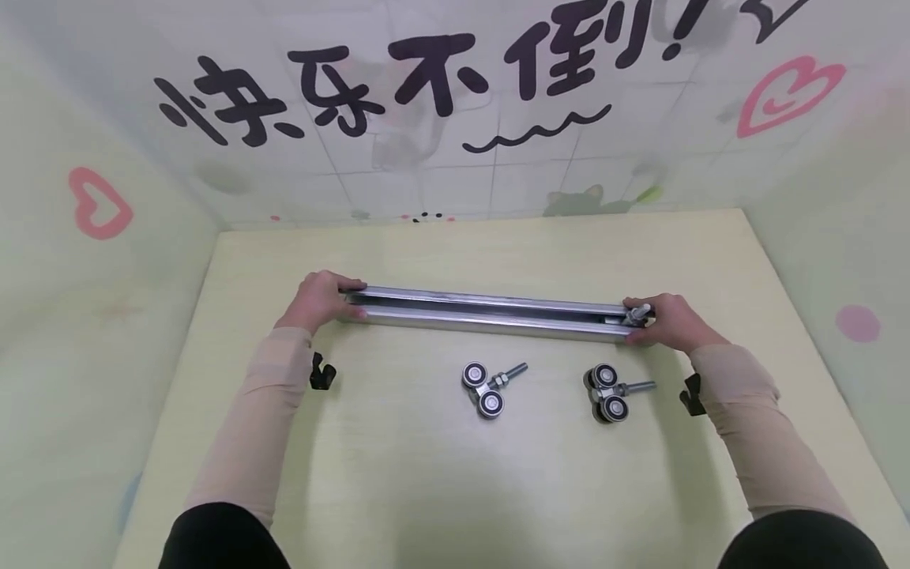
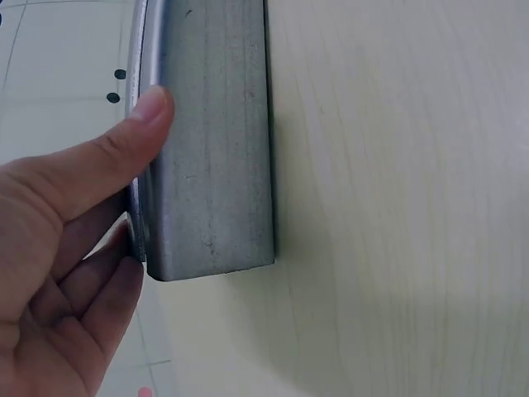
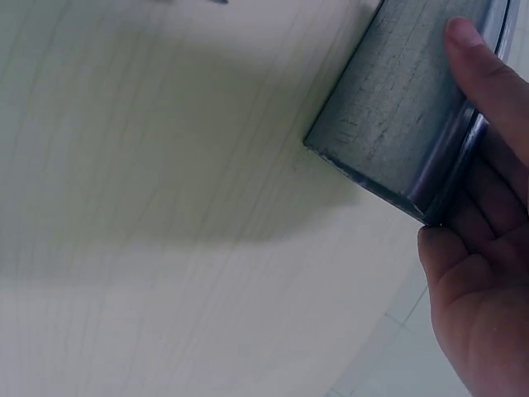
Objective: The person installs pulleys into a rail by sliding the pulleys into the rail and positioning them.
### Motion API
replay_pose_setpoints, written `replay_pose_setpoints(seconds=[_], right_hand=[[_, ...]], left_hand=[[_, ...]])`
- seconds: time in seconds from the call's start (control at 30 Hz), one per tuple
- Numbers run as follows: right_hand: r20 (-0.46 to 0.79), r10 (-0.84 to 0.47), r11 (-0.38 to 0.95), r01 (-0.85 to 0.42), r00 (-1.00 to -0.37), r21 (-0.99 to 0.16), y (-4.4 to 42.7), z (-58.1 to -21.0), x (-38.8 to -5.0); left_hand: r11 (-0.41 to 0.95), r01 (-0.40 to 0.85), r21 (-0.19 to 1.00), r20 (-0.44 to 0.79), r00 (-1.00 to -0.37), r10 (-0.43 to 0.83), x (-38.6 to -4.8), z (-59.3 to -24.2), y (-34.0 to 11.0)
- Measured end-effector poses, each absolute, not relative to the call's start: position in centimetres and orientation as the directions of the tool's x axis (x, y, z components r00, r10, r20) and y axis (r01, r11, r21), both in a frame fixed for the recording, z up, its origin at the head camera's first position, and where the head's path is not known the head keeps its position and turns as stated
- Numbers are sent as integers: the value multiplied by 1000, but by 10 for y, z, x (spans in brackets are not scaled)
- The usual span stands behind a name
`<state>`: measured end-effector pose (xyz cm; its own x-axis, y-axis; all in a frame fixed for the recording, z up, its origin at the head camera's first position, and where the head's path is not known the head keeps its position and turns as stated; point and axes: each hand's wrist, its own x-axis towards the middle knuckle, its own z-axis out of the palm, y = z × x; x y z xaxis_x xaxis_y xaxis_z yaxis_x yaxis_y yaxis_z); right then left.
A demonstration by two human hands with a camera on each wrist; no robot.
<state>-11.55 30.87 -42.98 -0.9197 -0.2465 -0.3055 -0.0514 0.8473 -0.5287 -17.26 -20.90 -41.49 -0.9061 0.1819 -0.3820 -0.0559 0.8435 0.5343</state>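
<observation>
Pinching the rail (image 1: pixel 490 325) at both ends, left hand (image 1: pixel 320 302) and right hand (image 1: pixel 673 321), holding it pretty much crosswise, just past a roller (image 1: pixel 606 392) nearer the right.

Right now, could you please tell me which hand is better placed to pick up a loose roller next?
Probably the right hand: one loose roller lies close to it, and the left hand has none as near. Each has its grip on the rail.

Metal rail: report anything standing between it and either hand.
Nothing visible does: the left hand and right hand grip the metal rail at opposite ends. A bolt protrudes beside the right hand but leaves its grip unblocked. Two roller assemblies lie clear of both hands.
</observation>
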Motion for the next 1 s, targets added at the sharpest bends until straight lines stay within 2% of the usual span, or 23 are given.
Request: replay_pose_setpoints(seconds=[0.23, 0.33, 0.47, 0.57, 0.77, 1.0], right_hand=[[-306, -224, 854, -35, -925, -520, 310, -429, -115], [-303, -216, 853, -29, -928, -521, 309, -428, -116], [-302, -209, 849, -20, -930, -528, 308, -428, -116], [-300, -207, 850, -19, -931, -527, 309, -429, -115], [-303, -209, 844, -16, -930, -536, 309, -429, -115], [-305, -209, 838, -9, -929, -546, 309, -429, -116]], left_hand=[[876, 140, 462, -339, -885, 321, -178, -413, -203], [891, 162, 424, -333, -887, 320, -176, -406, -193], [900, 196, 389, -249, -918, 307, -166, -390, -163], [884, 267, 384, -179, -917, 355, -155, -381, -131], [812, 391, 434, -196, -838, 509, -134, -385, -74], [744, 487, 457, -228, -745, 627, -120, -401, -32]])
